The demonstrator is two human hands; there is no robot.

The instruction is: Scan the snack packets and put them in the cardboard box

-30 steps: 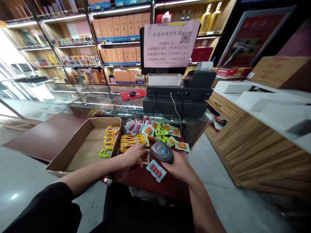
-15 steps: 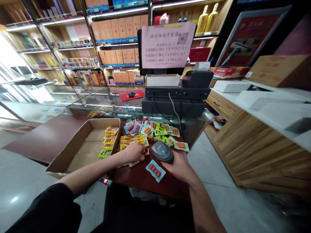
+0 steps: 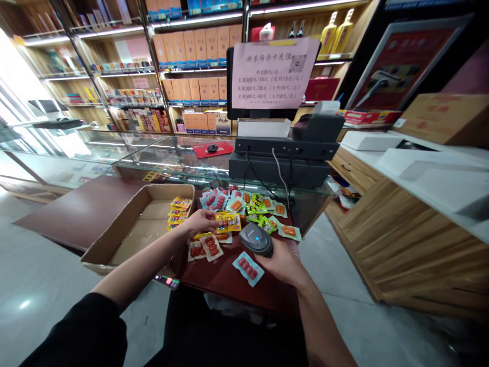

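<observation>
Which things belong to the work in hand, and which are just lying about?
Seemingly in use:
yellow packet, in the left hand
scanner, in the right hand
loose packets on the table
cardboard box holding packets

Apparently idle:
mouse on red mat
gold bottles
brown carton

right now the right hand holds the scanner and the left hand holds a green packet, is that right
Not quite: the packet in the left hand is yellow, not green, as the head view shows. The right hand does hold the scanner.
</observation>
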